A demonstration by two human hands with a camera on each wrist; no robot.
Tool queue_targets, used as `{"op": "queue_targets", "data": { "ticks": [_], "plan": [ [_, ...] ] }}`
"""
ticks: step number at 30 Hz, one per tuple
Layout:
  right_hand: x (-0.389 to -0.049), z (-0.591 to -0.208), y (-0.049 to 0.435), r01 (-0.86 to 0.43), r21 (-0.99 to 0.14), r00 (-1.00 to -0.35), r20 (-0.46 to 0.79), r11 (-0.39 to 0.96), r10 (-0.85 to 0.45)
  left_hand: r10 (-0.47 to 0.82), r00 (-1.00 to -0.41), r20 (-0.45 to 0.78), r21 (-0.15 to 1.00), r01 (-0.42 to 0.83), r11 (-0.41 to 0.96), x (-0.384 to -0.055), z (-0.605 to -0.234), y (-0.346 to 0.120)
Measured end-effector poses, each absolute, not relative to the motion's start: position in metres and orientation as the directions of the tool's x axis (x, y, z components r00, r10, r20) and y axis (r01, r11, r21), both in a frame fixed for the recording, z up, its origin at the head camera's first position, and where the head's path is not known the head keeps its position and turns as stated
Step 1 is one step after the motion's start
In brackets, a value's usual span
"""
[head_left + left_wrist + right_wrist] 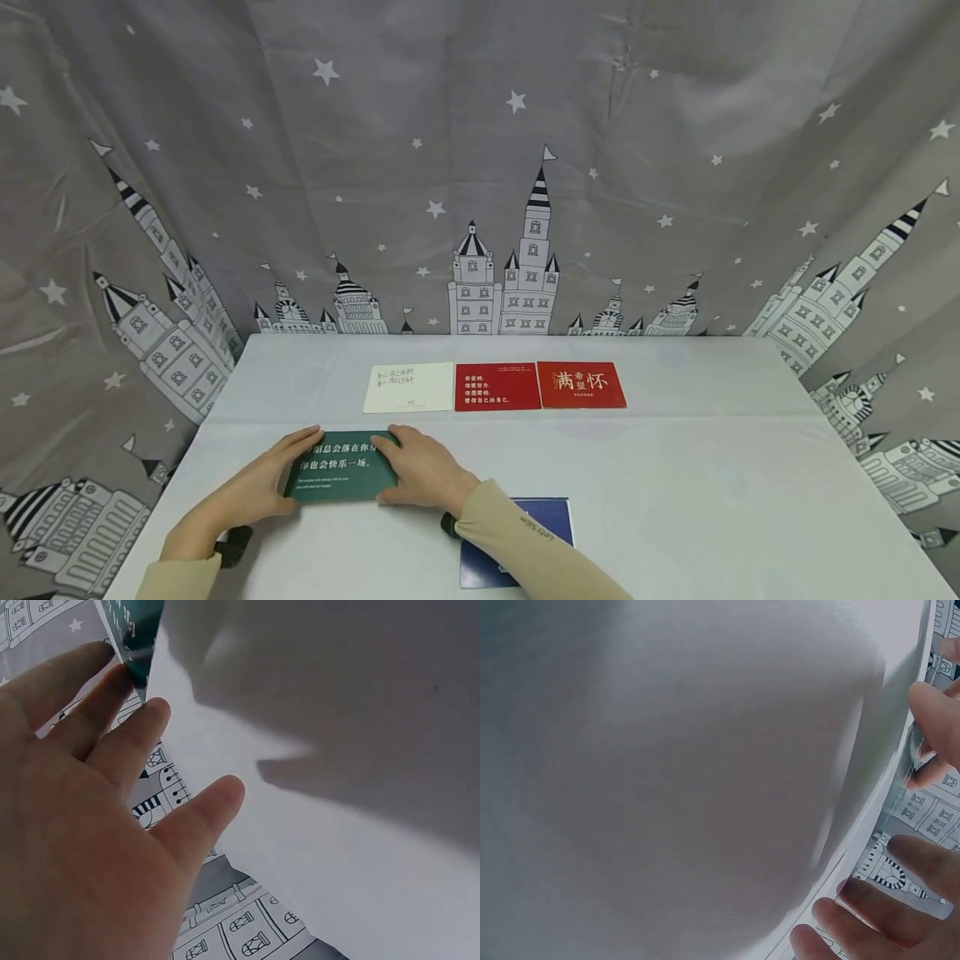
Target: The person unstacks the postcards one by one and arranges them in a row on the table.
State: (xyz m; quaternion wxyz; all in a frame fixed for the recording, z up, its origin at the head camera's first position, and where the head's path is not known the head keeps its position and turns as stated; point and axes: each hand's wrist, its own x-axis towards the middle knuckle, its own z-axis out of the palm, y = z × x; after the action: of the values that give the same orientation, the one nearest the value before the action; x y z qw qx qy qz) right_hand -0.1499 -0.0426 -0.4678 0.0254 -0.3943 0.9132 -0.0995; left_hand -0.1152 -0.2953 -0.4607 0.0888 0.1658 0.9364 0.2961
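Observation:
A dark green card with white lettering is held between both hands over the near left part of the white table. The left hand has its fingers at the card's upper left corner and its thumb by the lower left one. At the card's right end, the right hand grips it, fingers along the top and thumb at the bottom edge. In the left wrist view, part of the green card shows beyond the fingertips. The right hand's fingers appear spread in the right wrist view.
A cream card, a red card with white text and a red card with gold characters lie in a row farther back. A blue card lies partly under the right forearm. A grey castle-print curtain stands behind the table.

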Motion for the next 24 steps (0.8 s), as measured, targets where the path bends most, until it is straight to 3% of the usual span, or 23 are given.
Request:
{"op": "queue_targets", "data": {
  "ticks": [11,24],
  "plan": [
    [-0.152,-0.474,-0.048,-0.713,-0.195,-0.692,0.037,0.673,-0.721,0.324,-0.936,-0.136,0.576,0.192,0.794,-0.118,-0.464,-0.296],
    [-0.156,-0.476,-0.053,-0.695,-0.199,-0.708,0.020,0.691,-0.706,0.324,-0.940,-0.107,0.521,0.225,0.824,-0.126,-0.469,-0.299]
  ]
}}
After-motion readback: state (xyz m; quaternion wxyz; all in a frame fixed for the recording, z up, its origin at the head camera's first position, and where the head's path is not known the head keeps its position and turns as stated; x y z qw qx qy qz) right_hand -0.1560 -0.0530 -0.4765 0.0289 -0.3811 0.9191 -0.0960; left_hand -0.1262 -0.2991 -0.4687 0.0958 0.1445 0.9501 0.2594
